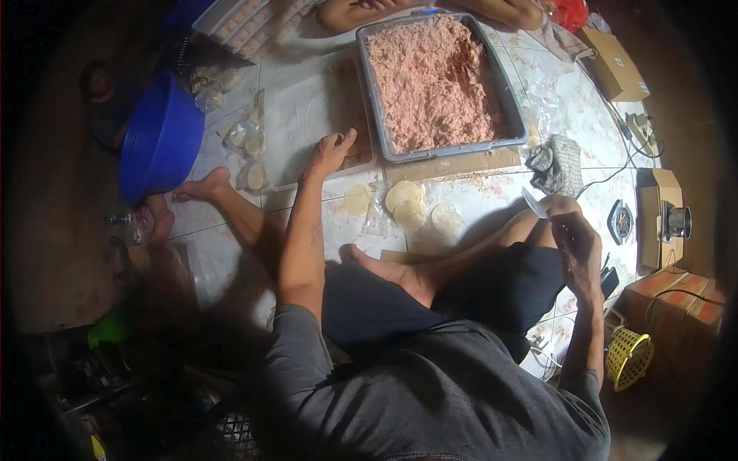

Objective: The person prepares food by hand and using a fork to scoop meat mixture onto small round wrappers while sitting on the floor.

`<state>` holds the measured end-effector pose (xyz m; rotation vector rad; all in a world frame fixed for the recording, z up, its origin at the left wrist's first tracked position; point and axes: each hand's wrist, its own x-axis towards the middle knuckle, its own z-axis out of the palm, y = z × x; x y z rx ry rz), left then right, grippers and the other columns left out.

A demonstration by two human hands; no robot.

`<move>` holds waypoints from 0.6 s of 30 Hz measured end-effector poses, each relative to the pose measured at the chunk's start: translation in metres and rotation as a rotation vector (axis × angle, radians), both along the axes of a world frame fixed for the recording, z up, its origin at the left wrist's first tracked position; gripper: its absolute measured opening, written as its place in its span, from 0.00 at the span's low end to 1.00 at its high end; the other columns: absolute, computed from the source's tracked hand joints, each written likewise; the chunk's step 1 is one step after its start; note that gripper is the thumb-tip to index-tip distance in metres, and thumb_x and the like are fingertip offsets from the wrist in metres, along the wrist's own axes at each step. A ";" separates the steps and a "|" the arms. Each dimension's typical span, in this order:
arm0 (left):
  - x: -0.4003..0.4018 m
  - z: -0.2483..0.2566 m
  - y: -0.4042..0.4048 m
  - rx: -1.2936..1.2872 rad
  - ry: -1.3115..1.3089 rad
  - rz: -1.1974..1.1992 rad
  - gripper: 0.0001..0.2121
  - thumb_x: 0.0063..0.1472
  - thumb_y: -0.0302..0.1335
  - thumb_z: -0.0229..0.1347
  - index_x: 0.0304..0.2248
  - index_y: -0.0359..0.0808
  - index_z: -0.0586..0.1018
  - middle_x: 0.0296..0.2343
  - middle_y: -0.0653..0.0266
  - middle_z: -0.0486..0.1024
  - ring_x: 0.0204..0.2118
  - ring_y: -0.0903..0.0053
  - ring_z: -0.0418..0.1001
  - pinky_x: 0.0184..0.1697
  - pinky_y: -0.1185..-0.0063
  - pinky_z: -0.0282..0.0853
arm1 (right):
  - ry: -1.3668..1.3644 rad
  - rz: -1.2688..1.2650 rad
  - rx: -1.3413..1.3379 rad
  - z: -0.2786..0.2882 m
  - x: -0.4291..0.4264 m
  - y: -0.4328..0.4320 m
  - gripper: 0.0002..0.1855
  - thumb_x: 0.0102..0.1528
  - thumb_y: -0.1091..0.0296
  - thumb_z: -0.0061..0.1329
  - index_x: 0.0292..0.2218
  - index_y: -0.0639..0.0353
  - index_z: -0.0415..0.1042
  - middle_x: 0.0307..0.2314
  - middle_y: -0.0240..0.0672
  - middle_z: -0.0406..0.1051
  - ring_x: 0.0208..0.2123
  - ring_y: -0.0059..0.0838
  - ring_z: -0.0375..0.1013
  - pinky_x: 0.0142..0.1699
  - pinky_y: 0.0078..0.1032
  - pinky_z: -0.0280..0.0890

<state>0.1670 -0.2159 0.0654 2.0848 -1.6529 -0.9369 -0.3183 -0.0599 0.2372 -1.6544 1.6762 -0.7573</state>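
Observation:
My left hand (333,152) is over the near right part of a shallow translucent plastic tray (291,124). Small pinkish pieces partly show beside the fingers; whether they grip one is hidden. Above my right knee, my right hand (576,242) holds a fork-like metal utensil (534,203), its end pointing up and left. Ahead stands a large grey plastic tub (450,152) filled with pink minced meat mixture (432,86). Thin round dough wrappers (403,196) lie on the floor before my legs, some on clear plastic.
A blue basin (164,138) stands tilted at left, near another person. Stacked trays of rounded pieces (245,26) sit at back left. Another person's arms rest behind the tub. At right are a checked cloth (556,164), an ashtray (621,222), cardboard boxes (614,63), cords and a yellow basket (628,358).

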 end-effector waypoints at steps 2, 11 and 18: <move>-0.005 0.015 0.007 0.083 0.001 0.026 0.36 0.61 0.62 0.44 0.34 0.29 0.79 0.32 0.44 0.78 0.41 0.52 0.75 0.47 0.65 0.67 | -0.005 0.033 -0.062 -0.005 -0.001 -0.005 0.06 0.59 0.73 0.47 0.36 0.66 0.75 0.25 0.35 0.71 0.26 0.23 0.66 0.32 0.24 0.61; -0.021 0.031 0.082 -0.448 0.093 0.235 0.21 0.64 0.45 0.52 0.34 0.32 0.79 0.30 0.51 0.80 0.34 0.58 0.78 0.40 0.68 0.71 | 0.013 0.110 -0.129 -0.013 0.024 -0.029 0.05 0.57 0.73 0.50 0.34 0.64 0.75 0.23 0.43 0.73 0.23 0.40 0.74 0.32 0.29 0.67; -0.041 -0.045 0.156 -0.480 -0.192 0.329 0.18 0.53 0.39 0.66 0.35 0.33 0.78 0.26 0.54 0.80 0.33 0.57 0.79 0.39 0.66 0.71 | 0.189 0.587 -0.024 -0.049 0.089 -0.054 0.17 0.53 0.57 0.59 0.32 0.62 0.71 0.26 0.44 0.73 0.29 0.43 0.74 0.34 0.34 0.66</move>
